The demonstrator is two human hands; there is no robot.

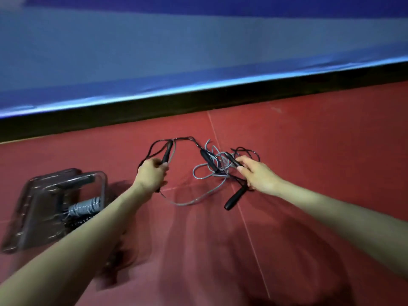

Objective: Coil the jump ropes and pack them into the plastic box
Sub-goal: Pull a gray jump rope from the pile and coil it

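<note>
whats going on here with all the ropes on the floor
A person is sorting a tangle of jump ropes on a red floor. The left hand grips a black handle, and the right hand pinches another black handle in the pile. The black and grey cords are not yet coiled. To the left, a clear plastic box already holds one coiled grey rope.

Red floor (309, 133) meets a blue wall (198, 51).

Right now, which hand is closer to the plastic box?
Left. The left hand holds a rope handle just right of the plastic box; the right hand is farther right, at the tangled ropes.
</note>
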